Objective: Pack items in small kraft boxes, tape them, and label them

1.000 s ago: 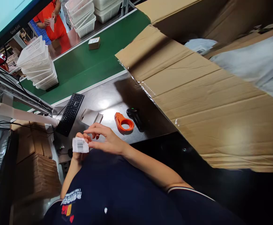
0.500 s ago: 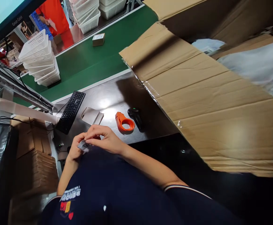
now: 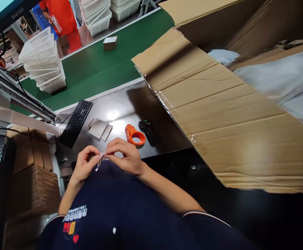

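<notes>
Pinching a small label (image 3: pixel 99 160) between left hand (image 3: pixel 84 165) and right hand (image 3: pixel 124 157), both clamped; peeling seems underway, needing a steady pull apart.

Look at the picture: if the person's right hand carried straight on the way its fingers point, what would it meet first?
The right hand points at the left hand; it would meet the small label pinched between them first.

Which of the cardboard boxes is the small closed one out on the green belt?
The little box with a white label on top, alone on the green belt. The huge box on the right stands open, and the flat boxes lie stacked at lower left.
</notes>
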The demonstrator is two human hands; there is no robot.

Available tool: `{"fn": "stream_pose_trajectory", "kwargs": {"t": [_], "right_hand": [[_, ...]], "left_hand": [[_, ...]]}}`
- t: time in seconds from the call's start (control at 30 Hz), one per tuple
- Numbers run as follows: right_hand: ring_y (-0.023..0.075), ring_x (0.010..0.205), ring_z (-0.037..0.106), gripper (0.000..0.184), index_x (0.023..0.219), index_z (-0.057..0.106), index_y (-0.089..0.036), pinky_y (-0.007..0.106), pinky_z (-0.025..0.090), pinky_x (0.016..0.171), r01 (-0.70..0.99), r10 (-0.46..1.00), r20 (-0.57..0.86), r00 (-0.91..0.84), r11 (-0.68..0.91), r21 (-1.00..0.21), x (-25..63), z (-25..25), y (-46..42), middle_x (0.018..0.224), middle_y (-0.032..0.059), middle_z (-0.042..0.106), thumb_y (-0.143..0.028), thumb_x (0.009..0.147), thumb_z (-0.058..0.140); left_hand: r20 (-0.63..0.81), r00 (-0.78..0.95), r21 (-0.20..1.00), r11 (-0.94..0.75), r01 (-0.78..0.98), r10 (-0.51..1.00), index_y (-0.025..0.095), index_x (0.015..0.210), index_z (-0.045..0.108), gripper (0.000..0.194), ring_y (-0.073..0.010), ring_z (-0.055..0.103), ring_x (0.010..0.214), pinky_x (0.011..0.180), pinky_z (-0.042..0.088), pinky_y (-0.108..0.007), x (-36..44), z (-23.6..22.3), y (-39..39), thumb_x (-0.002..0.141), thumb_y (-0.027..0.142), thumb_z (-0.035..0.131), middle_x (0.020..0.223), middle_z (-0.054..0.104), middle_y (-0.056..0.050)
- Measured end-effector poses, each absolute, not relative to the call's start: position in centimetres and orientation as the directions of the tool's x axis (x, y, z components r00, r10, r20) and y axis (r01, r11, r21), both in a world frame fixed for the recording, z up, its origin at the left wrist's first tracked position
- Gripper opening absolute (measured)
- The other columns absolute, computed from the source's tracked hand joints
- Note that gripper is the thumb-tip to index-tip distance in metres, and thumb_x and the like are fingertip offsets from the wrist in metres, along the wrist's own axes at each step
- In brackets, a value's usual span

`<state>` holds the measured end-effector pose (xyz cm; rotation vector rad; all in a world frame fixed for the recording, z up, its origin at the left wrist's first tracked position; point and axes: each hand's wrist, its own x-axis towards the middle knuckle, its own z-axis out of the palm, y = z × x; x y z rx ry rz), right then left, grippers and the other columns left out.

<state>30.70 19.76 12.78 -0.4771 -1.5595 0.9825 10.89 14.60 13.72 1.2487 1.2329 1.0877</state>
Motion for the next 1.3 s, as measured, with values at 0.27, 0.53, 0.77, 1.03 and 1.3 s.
{"fn": "stream_pose_trajectory", "kwargs": {"t": [0.27, 0.53, 0.77, 1.03, 1.3], "right_hand": [[0.0161, 0.071, 0.073, 0.016, 0.110, 0.077, -0.025, 0.027, 0.062, 0.064, -0.204, 0.533, 0.776, -0.336, 0.763, -0.613, 31.7, 12.3, 18.5, 0.087, 0.0049, 0.077, -0.016, 0.100, 0.068], [0.0191, 0.067, 0.076, 0.036, 0.135, 0.071, -0.025, 0.030, 0.064, 0.061, -0.163, 0.396, 0.871, -0.292, 0.876, -0.453, 33.2, 11.1, 17.3, 0.084, 0.0040, 0.079, -0.016, 0.102, 0.060], [0.0204, 0.064, 0.076, 0.021, 0.117, 0.075, -0.027, 0.031, 0.068, 0.058, -0.131, 0.495, 0.843, -0.208, 0.841, -0.526, 32.6, 11.5, 16.8, 0.079, 0.0038, 0.076, -0.018, 0.101, 0.064], [0.0235, 0.076, 0.080, 0.019, 0.112, 0.065, -0.030, 0.033, 0.065, 0.064, -0.183, 0.691, 0.672, -0.265, 0.649, -0.739, 31.8, 11.6, 16.3, 0.099, 0.0074, 0.083, -0.017, 0.099, 0.062], [0.0205, 0.062, 0.074, 0.021, 0.095, 0.062, -0.024, 0.035, 0.065, 0.061, -0.241, 0.967, 0.231, -0.111, 0.199, -0.950, 29.4, 10.3, 16.2, 0.078, 0.0038, 0.076, -0.043, 0.101, 0.068]], "left_hand": [[0.192, 0.376, 0.948, -0.271, 0.168, 0.907, 0.023, 0.105, 0.079, 0.015, -0.0212, 0.067, 0.091, 0.085, 0.054, -0.035, 10.4, 15.7, 15.7, 0.094, 0.033, 0.076, 0.097, 0.073, -0.007], [0.381, 0.449, 0.887, -0.456, 0.068, 0.808, 0.024, 0.095, 0.077, 0.004, -0.0194, 0.069, 0.081, 0.074, 0.054, -0.032, 11.0, 15.9, 15.2, 0.095, 0.022, 0.073, 0.085, 0.074, -0.005], [0.566, 0.200, 0.800, -0.591, 0.105, 0.800, 0.026, 0.090, 0.070, 0.016, -0.0253, 0.072, 0.081, 0.073, 0.057, -0.040, 10.4, 13.9, 14.1, 0.099, 0.039, 0.065, 0.077, 0.071, -0.006], [0.500, -0.144, 0.860, -0.509, -0.034, 0.854, 0.026, 0.093, 0.065, 0.015, -0.0213, 0.067, 0.074, 0.076, 0.053, -0.039, 12.4, 12.1, 13.3, 0.099, 0.038, 0.068, 0.071, 0.066, -0.002], [0.164, -0.353, 0.969, -0.218, -0.119, 0.921, 0.022, 0.092, 0.063, 0.022, -0.0145, 0.058, 0.074, 0.071, 0.048, -0.028, 12.9, 11.4, 13.6, 0.100, 0.041, 0.069, 0.083, 0.063, 0.000]]}}
